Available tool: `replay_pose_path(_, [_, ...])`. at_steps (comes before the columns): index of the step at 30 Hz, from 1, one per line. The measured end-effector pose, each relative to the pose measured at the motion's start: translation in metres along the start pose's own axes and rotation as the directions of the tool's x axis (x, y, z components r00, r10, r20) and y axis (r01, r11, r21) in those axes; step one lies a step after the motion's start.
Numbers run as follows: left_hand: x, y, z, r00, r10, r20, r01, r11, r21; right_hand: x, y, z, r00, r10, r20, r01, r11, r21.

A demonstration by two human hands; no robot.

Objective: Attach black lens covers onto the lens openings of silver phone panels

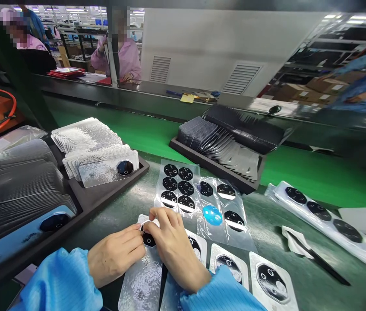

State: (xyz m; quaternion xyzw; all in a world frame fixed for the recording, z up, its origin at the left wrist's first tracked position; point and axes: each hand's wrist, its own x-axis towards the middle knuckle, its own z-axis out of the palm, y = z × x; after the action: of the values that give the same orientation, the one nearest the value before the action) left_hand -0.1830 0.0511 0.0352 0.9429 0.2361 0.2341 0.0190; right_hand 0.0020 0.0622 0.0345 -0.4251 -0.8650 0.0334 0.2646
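Note:
A silvery phone back cover (142, 280) lies on the bench with a black octagonal camera lens cover (149, 240) at its top end. My left hand (116, 255) rests over the panel's left edge, fingers together and fingertips at the lens cover's rim. Bent over the same piece from the right, my right hand (173, 242) has thumb and fingers pinched at its upper part, partly hiding it. Beside my right wrist lie more back covers (272, 280) with black camera areas. Just beyond my hands are clear sheets (189, 177) of black octagonal lens covers.
Dark trays (105, 201) with stacked phone panels (105, 149) stand at the left. Another tray (215, 166) of dark panels is at the back. Right of me lie a plastic-wrapped strip (325, 216) and a black tool (328, 268) with white tissue. Co-workers stand beyond the bench.

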Motion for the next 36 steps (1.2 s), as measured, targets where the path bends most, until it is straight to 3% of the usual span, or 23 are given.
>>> replay_pose_path(13, [-0.0001, 0.0001, -0.001, 1.0, -0.008, 0.01, 0.008, 1.0, 0.001, 0.0012, -0.0014, -0.0053, 0.998, -0.066, 0.021, 0.067, 0.996, -0.062])
replay_pose_path(25, [-0.002, -0.0019, 0.0005, 0.999, -0.016, 0.041, 0.016, 1.0, -0.005, 0.0031, 0.0034, -0.0006, 0.995, -0.095, -0.038, 0.091, 0.992, -0.087])
replay_pose_path(36, [-0.0027, -0.001, -0.0003, 0.999, -0.005, 0.041, 0.005, 1.0, 0.004, 0.004, 0.0003, -0.0079, 0.994, -0.111, 0.021, 0.113, 0.987, -0.115])
